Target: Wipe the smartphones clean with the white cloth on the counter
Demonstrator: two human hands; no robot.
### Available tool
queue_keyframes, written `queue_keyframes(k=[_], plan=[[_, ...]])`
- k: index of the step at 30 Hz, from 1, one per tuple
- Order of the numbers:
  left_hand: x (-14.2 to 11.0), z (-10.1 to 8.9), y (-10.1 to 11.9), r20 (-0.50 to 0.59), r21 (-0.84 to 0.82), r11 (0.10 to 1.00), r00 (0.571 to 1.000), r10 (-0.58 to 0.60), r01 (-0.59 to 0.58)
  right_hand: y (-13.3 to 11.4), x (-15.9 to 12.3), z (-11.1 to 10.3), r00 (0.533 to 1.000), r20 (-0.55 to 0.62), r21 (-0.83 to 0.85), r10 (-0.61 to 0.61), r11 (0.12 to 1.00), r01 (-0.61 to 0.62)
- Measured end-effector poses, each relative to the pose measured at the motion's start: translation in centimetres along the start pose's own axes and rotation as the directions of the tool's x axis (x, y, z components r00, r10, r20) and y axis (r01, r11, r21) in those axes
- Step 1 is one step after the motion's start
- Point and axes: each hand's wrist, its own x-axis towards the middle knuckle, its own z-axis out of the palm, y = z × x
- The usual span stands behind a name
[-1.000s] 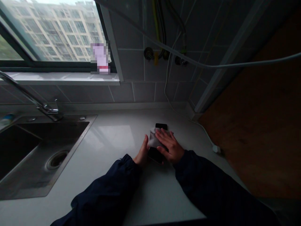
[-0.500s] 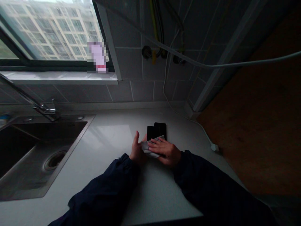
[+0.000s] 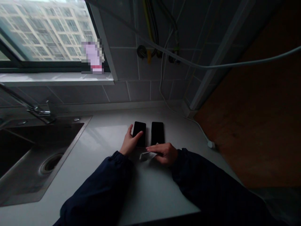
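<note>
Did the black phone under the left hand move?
Yes, the phone moved left, toward the steel sink, and now lies apart from the other phone.

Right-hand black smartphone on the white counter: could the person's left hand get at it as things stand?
Probably yes. The left hand rests on the neighbouring black smartphone, which lies between, but it is flat and low. The right-hand black smartphone lies uncovered, the right hand below it.

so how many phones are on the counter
2. One phone sits under the fingers of the left hand; the other phone lies beside it, just past the right hand.
</note>
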Motion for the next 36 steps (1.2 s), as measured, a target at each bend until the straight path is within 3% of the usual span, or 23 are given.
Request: queue_keyframes(k=[3,7,9,12,15,20,22,25,28,36], plan=[[0.1,-0.4,0.0,-0.045,0.169,0.984,0.997,0.058,-0.049,0.0,0.1,0.1,1.0,-0.012,0.0,-0.003,1.0,0.003],[-0.1,-0.5,-0.5,-0.018,0.148,0.984,0.994,0.105,-0.101,-0.2,0.2,0.2,1.0,-0.008,-0.018,0.014,1.0,-0.014],[-0.2,-0.7,-0.7,-0.007,0.248,0.954,0.984,0.179,-0.171,-0.4,0.2,0.2,0.999,0.002,-0.038,0.036,0.999,-0.036],[-0.3,-0.9,-0.7,0.044,0.509,0.815,0.954,0.297,-0.277,-0.5,0.1,0.2,0.997,0.008,-0.045,0.075,0.996,-0.075],[-0.4,-0.9,-0.5,0.095,0.71,0.646,0.947,0.306,-0.28,-0.4,0.0,0.3,0.996,0.012,-0.045,0.093,0.995,-0.092],[-1.7,0.0,-0.3,0.168,0.854,0.42,0.927,0.335,-0.306,-0.4,0.0,0.5,0.994,-0.007,-0.018,0.106,0.994,-0.106],[-2.6,0.6,-0.2,0.159,0.915,0.309,0.937,0.312,-0.258,-0.6,0.1,0.5,0.993,0.002,0.01,0.116,0.993,-0.116],[-3.9,1.4,-0.2,0.164,0.961,0.174,0.951,0.262,-0.213,-0.9,0.2,0.5,0.992,0.051,0.051,0.118,0.991,-0.12],[-4.4,1.6,-0.2,0.172,0.973,0.104,0.95,0.261,-0.205,-1.1,0.3,0.4,0.991,0.083,0.059,0.104,0.992,-0.109],[-3.5,1.1,-0.9,0.261,0.965,-0.072,0.904,0.339,-0.252,-0.7,0.2,0.5,0.994,0.066,0.046,0.083,0.995,-0.087]])
